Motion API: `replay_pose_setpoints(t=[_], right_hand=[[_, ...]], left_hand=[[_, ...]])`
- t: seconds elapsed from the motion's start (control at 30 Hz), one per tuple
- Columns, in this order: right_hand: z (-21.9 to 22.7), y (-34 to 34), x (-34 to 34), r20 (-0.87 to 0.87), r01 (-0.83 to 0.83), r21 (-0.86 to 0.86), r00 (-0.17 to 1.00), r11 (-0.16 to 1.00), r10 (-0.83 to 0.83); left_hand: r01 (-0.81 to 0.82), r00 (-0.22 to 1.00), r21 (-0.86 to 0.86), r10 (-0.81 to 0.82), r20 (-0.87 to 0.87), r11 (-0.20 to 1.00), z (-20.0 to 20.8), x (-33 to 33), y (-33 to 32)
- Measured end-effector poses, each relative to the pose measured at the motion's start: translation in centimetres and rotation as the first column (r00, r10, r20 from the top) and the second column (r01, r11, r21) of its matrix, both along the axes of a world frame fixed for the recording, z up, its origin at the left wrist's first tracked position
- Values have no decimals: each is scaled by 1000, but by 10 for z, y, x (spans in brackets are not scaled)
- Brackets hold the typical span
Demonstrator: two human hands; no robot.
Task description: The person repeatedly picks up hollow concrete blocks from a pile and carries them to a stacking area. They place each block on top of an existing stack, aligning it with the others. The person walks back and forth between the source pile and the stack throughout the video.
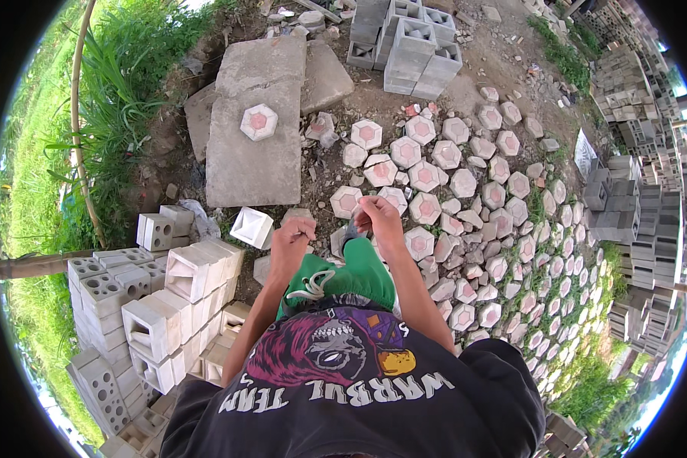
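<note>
My left hand [296, 233] and my right hand [380, 217] are raised in front of my body, a short way apart. Both have their fingers curled in; whatever they might hold is hidden, and nothing sticks out of either. Just left of my left hand is a pale hollow block [251, 227], standing alone on the ground. Beyond the hands, a hexagonal paver [259, 122] with a pink centre lies on a cracked concrete slab [253, 177]. Another hexagonal paver [346, 201] rests on the dirt near my right hand.
Stacked pale hollow blocks [177, 313] stand close on my left. Grey blocks [418, 57] are piled at the far side. Many hexagonal pavers [424, 177] and stones cover the ground to the right. Block stacks [653, 229] line the far right; grass [122, 84] grows at far left.
</note>
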State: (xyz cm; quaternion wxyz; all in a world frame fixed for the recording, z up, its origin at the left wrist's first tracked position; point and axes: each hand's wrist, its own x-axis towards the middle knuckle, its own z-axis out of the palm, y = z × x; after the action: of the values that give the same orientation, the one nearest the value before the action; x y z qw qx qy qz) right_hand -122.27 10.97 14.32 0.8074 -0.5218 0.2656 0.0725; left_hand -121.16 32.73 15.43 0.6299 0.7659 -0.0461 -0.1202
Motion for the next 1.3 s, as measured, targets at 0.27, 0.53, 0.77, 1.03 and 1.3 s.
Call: replay_pose_setpoints(t=[0.27,0.53,0.77,1.03,1.3], right_hand=[[-10,-39,118,19,-67,-7,998,998,67],[-27,-80,237,45,19,-87,999,996,-15],[-40,-117,400,77,203,-93,977,975,-197],[-26,-122,512,27,192,-134,981,972,-191],[-31,-145,625,102,8,-61,995,998,-2]], left_hand=[[-201,951,-185,146,-274,962,13,118,-51],[-103,966,-130,68,-248,986,6,273,-111],[53,976,-181,-90,-200,982,-13,471,-159],[254,945,-148,-277,-172,956,-19,595,-195],[234,966,5,-232,-113,972,-35,679,-238]])
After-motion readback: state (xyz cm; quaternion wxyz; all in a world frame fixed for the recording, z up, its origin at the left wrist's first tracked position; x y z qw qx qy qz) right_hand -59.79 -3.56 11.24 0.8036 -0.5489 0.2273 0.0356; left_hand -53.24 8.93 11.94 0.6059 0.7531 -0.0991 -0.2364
